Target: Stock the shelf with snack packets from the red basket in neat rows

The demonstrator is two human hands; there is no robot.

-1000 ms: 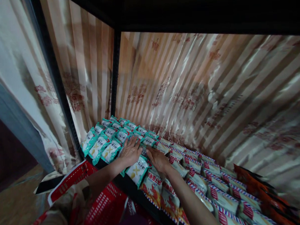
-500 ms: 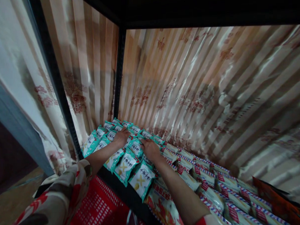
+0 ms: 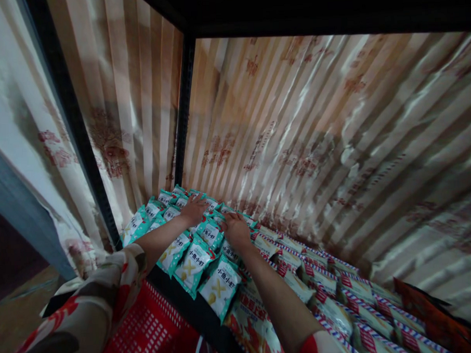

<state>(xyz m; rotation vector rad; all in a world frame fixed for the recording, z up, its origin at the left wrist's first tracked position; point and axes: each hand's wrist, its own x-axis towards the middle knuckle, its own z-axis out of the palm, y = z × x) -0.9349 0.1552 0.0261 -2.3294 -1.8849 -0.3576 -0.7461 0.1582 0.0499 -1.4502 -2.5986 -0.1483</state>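
Rows of teal-and-white snack bags [image 3: 192, 264] lie on a dark shelf [image 3: 176, 293], overlapping in the corner. My left hand [image 3: 194, 210] rests on bags toward the back, its fingers spread and stretched forward. A short way to the right, my right hand [image 3: 237, 231] touches the right-hand rows, fingers slightly bent and apart over the bags. Neither hand has a bag in its grasp. Parts of the bags under my palms and forearms are hidden.
White snack bags with red-and-blue striped edges [image 3: 327, 302] fill the shelf to the right, with orange-dark packaging [image 3: 432, 313] beyond. A red perforated basket [image 3: 148, 326] sits below the front edge. A dark metal post [image 3: 71, 121] and patterned curtain [image 3: 280, 138] enclose the shelf.
My left hand has moved slightly farther back and right, and its fingers have spread out. My right hand stays nearly in place. The view has shifted slightly.
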